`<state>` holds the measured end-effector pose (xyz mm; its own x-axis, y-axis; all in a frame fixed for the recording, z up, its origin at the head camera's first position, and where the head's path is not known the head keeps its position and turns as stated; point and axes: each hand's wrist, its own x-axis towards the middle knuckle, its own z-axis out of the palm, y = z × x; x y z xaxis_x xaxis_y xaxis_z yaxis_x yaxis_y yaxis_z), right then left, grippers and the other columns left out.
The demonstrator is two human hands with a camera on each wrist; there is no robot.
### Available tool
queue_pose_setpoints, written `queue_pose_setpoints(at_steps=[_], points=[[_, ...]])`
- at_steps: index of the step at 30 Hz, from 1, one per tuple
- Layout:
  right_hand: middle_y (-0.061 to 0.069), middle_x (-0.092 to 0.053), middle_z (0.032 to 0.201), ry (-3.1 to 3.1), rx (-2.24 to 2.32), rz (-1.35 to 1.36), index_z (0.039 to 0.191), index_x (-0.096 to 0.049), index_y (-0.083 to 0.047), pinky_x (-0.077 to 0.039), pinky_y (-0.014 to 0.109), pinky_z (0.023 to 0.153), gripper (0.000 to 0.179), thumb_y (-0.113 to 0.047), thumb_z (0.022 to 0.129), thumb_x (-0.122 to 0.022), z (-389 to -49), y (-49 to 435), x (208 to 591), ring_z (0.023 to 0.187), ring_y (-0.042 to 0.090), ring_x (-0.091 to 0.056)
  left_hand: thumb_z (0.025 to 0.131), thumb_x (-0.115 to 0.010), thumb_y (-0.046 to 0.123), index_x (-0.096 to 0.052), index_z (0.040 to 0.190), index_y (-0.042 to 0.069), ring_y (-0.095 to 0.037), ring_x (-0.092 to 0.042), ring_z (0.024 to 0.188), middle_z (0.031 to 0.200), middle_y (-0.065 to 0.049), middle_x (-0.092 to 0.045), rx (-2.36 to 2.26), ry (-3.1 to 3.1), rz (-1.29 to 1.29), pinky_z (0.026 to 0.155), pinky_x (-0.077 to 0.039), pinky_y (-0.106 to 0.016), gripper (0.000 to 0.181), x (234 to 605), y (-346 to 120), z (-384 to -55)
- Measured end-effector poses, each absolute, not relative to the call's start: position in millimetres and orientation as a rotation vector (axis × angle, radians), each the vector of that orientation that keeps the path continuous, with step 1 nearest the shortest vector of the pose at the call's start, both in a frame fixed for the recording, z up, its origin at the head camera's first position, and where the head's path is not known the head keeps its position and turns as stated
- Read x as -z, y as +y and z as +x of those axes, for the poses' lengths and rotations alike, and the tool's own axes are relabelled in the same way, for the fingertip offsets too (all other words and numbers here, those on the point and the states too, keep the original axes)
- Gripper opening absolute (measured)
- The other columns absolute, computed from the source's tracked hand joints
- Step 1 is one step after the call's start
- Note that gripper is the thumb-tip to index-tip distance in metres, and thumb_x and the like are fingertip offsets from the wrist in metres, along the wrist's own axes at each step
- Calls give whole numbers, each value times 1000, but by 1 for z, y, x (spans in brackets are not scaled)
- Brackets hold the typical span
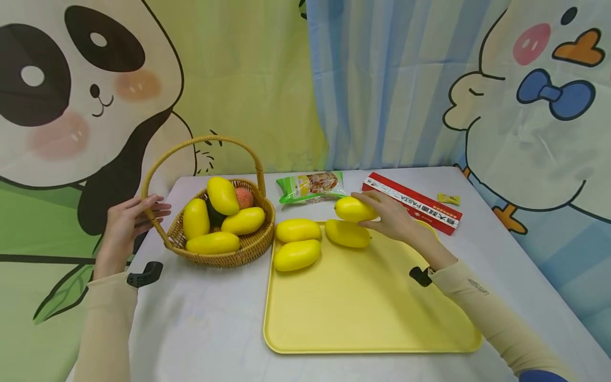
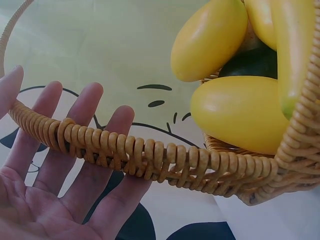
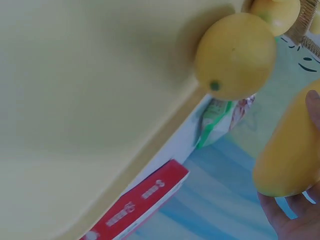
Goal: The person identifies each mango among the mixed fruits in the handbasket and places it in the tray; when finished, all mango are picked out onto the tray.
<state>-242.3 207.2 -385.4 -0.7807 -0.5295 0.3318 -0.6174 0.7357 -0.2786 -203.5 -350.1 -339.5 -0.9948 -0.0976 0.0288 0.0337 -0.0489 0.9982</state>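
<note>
My left hand is at the left side of the wicker basket. In the left wrist view its fingers lie nearly straight behind the handle, which crosses them. My right hand grips a yellow mango above the far edge of the yellow tray. In the right wrist view that mango is held between thumb and fingers. Below it another mango lies on the tray, beside two more mangoes at the left corner. Several mangoes fill the basket, with a reddish round fruit and a dark item.
Behind the tray lie a green-and-clear food packet and a long red PASTA box. A small yellow wrapped piece is at the far right. Curtains printed with cartoon animals hang around the white table.
</note>
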Motion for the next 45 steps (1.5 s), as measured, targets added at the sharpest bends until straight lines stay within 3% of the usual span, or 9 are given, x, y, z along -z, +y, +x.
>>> queue_pose_setpoints(at_steps=[10,28,37,45], points=[[19,-49,136,-2785,-530,772,143,-44,-18,-44,59,92,72,-23,81,-79,-234,236,393,117,40,-50,96,-59,27,-73,98,18,-8,-72,78,85,5,-75,2210,-2106,65,69,-54,-16,17,339,-350,-203],[22,-54,128,-2781,-536,746,140,-47,-10,-46,57,89,70,-19,79,-80,-231,270,421,108,40,-54,96,-59,26,-74,98,18,-8,-72,78,84,6,-75,2217,-2099,56,70,-54,-16,17,340,-349,-203],[24,-48,135,-2905,-529,666,143,-42,-14,-45,61,90,71,-21,82,-77,-232,279,434,116,43,-50,96,-59,26,-73,98,17,-8,-72,78,84,5,-75,2223,-2098,64,70,-54,-16,17,340,-348,-203],[23,-51,130,-2862,-513,699,141,-46,-13,-46,61,88,68,-21,81,-78,-233,281,440,109,43,-54,95,-60,28,-73,99,17,-8,-72,78,85,5,-75,2223,-2094,61,70,-54,-16,17,340,-349,-204]])
